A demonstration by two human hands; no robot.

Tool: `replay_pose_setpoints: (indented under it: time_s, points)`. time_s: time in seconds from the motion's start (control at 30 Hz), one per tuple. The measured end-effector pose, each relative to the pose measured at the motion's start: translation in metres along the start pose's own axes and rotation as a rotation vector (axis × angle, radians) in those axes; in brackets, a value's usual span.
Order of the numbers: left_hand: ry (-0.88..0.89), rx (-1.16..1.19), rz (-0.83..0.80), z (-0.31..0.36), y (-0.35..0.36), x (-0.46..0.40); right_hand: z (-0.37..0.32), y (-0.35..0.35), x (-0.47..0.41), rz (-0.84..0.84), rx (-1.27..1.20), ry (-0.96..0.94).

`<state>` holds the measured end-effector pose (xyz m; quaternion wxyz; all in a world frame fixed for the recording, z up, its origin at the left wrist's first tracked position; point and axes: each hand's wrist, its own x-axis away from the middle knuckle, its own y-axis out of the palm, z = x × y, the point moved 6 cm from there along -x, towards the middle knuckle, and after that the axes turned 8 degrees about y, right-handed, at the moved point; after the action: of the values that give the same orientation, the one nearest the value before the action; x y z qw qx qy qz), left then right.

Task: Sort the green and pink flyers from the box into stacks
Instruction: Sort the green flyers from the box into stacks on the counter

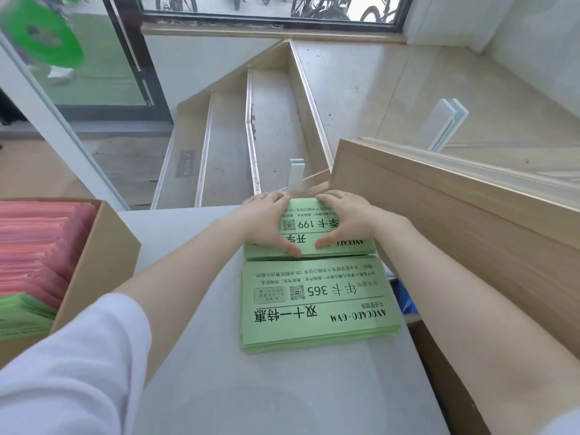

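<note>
Both hands frame the far green stack (309, 233), its long axis running left-right, print upside down. The left hand (268, 222) and right hand (346, 219) grip its ends, thumbs on top. Below the wrists lies a 2nd flat paper stack (317, 306). Left of the left arm, a cardboard box (103, 255) holds pink flyers (37, 243), probably upright.

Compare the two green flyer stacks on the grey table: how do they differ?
The far stack has both hands on it, left hand and right hand, fingers curled over its far edge; the near stack lies untouched. The far stack's top sheet reads 199, the near stack's 365. The far stack is partly covered, the near one fully visible. Both are green, print upside down to the camera.
</note>
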<state>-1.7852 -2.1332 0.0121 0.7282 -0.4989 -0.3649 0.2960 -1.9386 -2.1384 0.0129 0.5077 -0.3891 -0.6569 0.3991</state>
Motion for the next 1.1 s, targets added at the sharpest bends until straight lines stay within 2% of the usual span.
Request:
replay_pose_setpoints:
  time_s: [0.1,0.17,0.27,0.4,0.6,0.7,0.93,1.1]
  points:
    - [0.015,0.003,0.015,-0.001,-0.002,-0.005,0.005,-0.004,0.014,0.118,-0.062,0.033]
    - [0.011,0.016,0.028,0.001,-0.007,-0.012,0.015,-0.005,0.034,0.19,-0.185,0.115]
    - [0.032,0.123,0.001,0.013,-0.012,-0.035,0.024,0.01,0.066,0.186,-0.306,0.232]
    - [0.097,0.156,-0.01,0.032,-0.011,-0.055,0.016,0.02,0.077,0.204,-0.272,0.211]
    - [0.074,0.285,0.035,0.019,-0.006,-0.057,0.006,0.019,0.07,0.183,-0.181,0.182]
    - [0.089,0.272,0.031,0.02,-0.008,-0.058,0.004,0.017,0.067,0.172,-0.203,0.195]
    - [0.105,0.285,0.049,0.019,-0.012,-0.061,-0.002,0.008,0.065,0.194,-0.018,0.226]
    - [0.119,0.267,0.049,0.018,-0.018,-0.065,-0.002,0.011,0.063,0.214,0.008,0.23]
